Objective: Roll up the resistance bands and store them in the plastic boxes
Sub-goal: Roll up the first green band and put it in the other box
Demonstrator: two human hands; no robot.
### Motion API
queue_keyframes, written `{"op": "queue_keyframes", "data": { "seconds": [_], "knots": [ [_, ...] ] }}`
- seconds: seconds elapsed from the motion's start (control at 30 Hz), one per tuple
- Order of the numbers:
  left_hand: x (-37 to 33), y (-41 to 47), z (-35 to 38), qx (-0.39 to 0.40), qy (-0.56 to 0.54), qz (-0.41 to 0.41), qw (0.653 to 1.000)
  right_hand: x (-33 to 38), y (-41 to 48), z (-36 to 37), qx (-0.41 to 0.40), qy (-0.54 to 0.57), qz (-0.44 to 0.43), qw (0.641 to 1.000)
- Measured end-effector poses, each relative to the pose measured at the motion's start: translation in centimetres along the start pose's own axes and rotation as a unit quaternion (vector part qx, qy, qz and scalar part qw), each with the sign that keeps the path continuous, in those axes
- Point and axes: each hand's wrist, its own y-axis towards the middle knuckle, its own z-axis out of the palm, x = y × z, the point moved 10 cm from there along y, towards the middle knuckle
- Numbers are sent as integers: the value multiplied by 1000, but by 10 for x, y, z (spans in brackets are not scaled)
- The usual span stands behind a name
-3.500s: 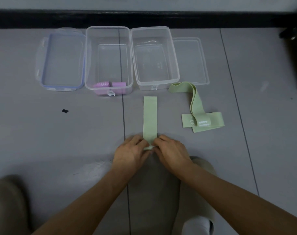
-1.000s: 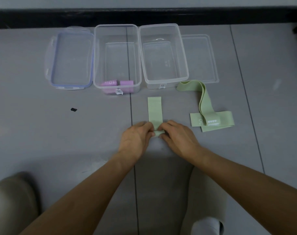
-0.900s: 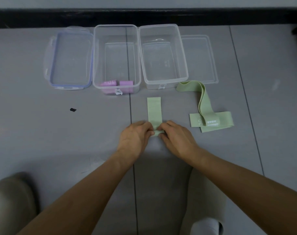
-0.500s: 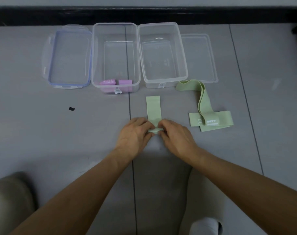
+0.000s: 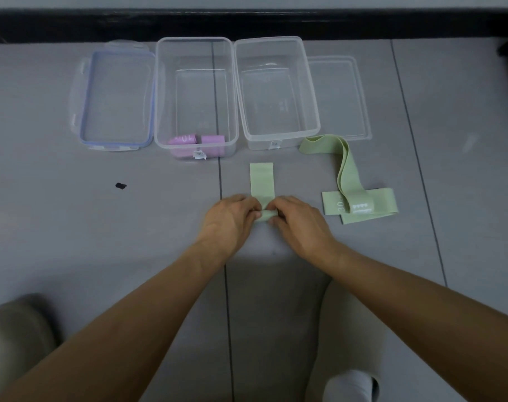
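Two hands' fingers pinch one green band (image 5: 261, 181); two loose green bands (image 5: 360, 203), two boxes, two pink rolls (image 5: 197, 139).

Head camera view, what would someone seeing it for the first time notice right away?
Dead centre, the left hand and right hand pinch the rolled end of a flat pale green resistance band on the grey floor. Behind them stand two clear plastic boxes: the left box holds two pink rolled bands, the right box is empty. A loose green band lies at right.

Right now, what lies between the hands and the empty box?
Head view: only the unrolled part of the green band, flat on the floor, short of the empty box.
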Motion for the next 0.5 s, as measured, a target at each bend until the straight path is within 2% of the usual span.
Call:
{"op": "queue_keyframes", "data": {
  "seconds": [0.33,0.5],
  "knots": [
    [0,-16,13,39,-9,18,999,-1,-10,14,41,-12,-22,999],
    [-1,-19,11,28,-13,17,999,2,-18,8,10,-3,-24,1000]
  ]
}}
